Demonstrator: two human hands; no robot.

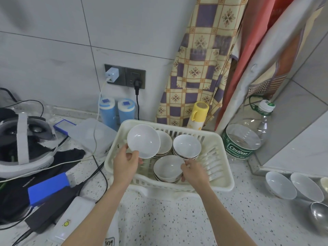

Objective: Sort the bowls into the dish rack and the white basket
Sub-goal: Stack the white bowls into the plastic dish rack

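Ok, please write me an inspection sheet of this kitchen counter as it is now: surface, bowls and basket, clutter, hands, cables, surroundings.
Surface: speckled countertop.
Job's things: white basket holds three bowl stacks; two white bowls and a metal bowl stand outside, right.
Clutter: headset, blue box, two blue canisters, yellow cup, water bottle.
Hands: left hand holds a raised bowl; right hand grips the front stack's top bowl.
Cables: white cable and black cable run from the wall sockets.
Surroundings: tiled wall, hanging checked cloth.
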